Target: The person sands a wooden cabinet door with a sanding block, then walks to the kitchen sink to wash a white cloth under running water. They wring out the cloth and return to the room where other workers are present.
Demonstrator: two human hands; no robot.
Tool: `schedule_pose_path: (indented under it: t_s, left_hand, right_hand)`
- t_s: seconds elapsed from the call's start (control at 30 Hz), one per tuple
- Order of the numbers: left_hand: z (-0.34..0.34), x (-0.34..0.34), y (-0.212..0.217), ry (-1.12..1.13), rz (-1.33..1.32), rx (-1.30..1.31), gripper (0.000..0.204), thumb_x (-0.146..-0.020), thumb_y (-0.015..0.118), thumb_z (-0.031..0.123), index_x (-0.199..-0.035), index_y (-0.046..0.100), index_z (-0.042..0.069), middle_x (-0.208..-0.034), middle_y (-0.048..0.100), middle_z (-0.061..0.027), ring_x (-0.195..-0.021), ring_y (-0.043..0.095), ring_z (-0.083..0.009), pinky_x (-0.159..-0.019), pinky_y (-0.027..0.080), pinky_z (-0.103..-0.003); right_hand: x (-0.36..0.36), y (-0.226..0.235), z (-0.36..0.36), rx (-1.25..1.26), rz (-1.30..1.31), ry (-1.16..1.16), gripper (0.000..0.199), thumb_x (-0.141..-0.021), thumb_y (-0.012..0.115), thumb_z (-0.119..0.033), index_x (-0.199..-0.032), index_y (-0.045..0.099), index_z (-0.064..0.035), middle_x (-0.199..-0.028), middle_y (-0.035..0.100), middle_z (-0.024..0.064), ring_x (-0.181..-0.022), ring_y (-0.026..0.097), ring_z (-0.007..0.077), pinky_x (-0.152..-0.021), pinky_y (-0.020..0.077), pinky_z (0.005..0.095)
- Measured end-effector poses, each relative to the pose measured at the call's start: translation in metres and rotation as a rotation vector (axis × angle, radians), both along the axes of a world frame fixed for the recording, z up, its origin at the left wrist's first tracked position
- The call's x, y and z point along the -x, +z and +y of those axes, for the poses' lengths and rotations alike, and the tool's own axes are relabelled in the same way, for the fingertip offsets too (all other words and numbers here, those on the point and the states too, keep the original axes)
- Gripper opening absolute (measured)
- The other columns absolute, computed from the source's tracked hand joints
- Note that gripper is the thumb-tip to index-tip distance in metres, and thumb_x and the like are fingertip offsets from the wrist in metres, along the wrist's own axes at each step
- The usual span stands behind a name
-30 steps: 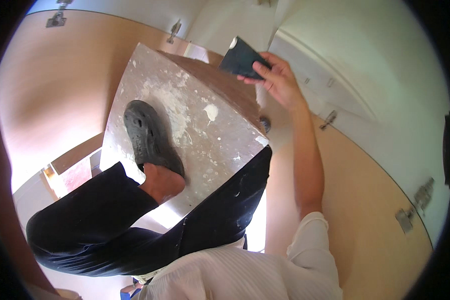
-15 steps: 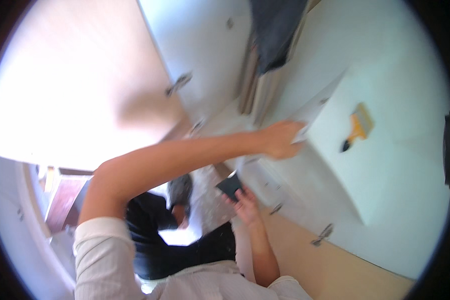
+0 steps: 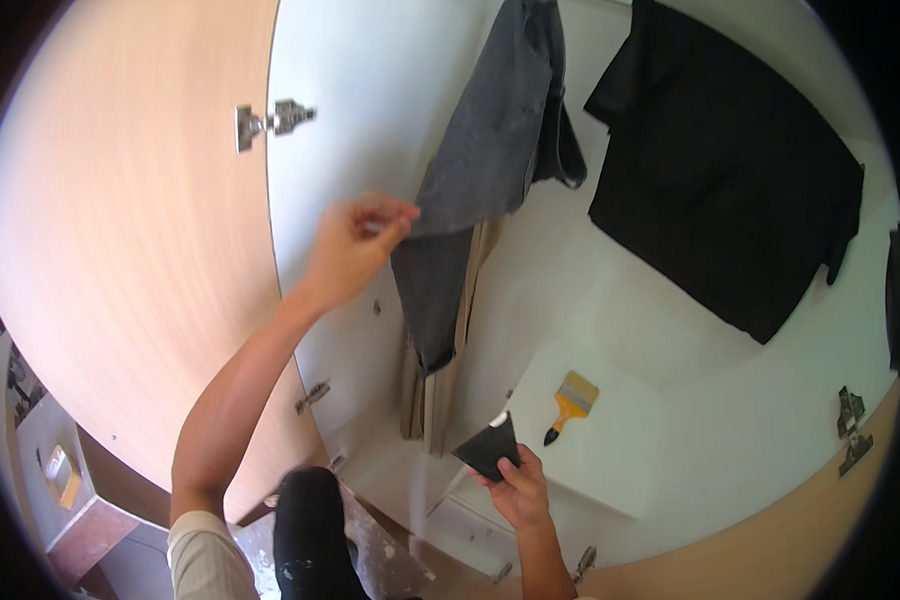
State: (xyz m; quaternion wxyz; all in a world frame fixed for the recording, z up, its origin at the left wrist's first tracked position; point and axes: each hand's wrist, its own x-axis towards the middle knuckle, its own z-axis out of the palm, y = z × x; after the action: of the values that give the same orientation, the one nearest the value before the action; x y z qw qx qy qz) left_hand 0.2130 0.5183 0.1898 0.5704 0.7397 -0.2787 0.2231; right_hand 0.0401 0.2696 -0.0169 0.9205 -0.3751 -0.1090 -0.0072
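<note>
My left hand (image 3: 355,245) is raised in front of the cabinet, slightly blurred, its fingers pinched together. A small pale bit shows between the fingers, too small to name. Its fingertips are at the edge of grey hanging trousers (image 3: 485,130); whether they touch the cloth I cannot tell. Lower down, my right hand (image 3: 523,492) grips a dark flat scraper (image 3: 490,447) between thumb and fingers. The scraper is wedge-shaped, with a white dab at its upper corner. Beyond it, a yellow-handled paintbrush (image 3: 573,405) lies on a white shelf (image 3: 610,455), bristles pointing away.
Black clothing (image 3: 725,170) hangs at the right. A wood-grain door (image 3: 160,220) with a metal hinge (image 3: 275,122) stands open at left. Narrow boards (image 3: 435,410) lean inside the cabinet. A second brush (image 3: 65,475) lies on a ledge at lower left. My dark-clad leg (image 3: 315,540) is below.
My left hand has moved from beside the white shelf edge leftward to the grey trousers. The view has shifted, bringing the black clothing into sight. My right hand keeps its hold on the scraper.
</note>
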Motion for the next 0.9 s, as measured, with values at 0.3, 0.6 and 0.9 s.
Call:
schedule_pose_path:
  t_s: [0.3,0.6,0.9]
  left_hand:
    - [0.036,-0.063,0.124,0.507,-0.724,-0.016,0.016,-0.078,0.061,0.006,-0.094,0.067,0.005,-0.098,0.064,-0.0108,-0.086,0.063,-0.0228,-0.069,0.049,-0.032]
    - [0.016,-0.128,0.108,0.673,-0.984,0.061,0.029,-0.076,0.062,0.003,-0.103,0.064,0.011,-0.123,0.052,-0.0104,-0.113,0.050,-0.0319,-0.096,0.036,-0.043]
    - [0.058,-0.136,-0.045,0.647,-0.746,0.214,0.037,-0.077,0.052,-0.007,-0.113,0.057,0.001,-0.130,0.047,-0.0183,-0.124,0.044,-0.0344,-0.103,0.035,-0.043]
  right_hand:
    - [0.035,0.015,-0.027,-0.001,0.032,-0.475,0.023,-0.088,0.057,-0.004,-0.111,0.053,-0.0023,-0.099,0.064,0.0141,-0.076,0.067,0.0271,-0.059,0.0554,0.0276]
    - [0.044,0.030,-0.046,-0.024,0.074,-0.889,0.022,-0.087,0.058,-0.005,-0.107,0.053,0.0001,-0.091,0.065,0.0123,-0.075,0.067,0.0227,-0.058,0.0553,0.0252]
    - [-0.081,-0.025,0.014,-0.054,0.107,-0.744,0.029,-0.086,0.062,-0.008,-0.111,0.051,0.0018,-0.098,0.062,0.0138,-0.080,0.066,0.0259,-0.063,0.0564,0.0293]
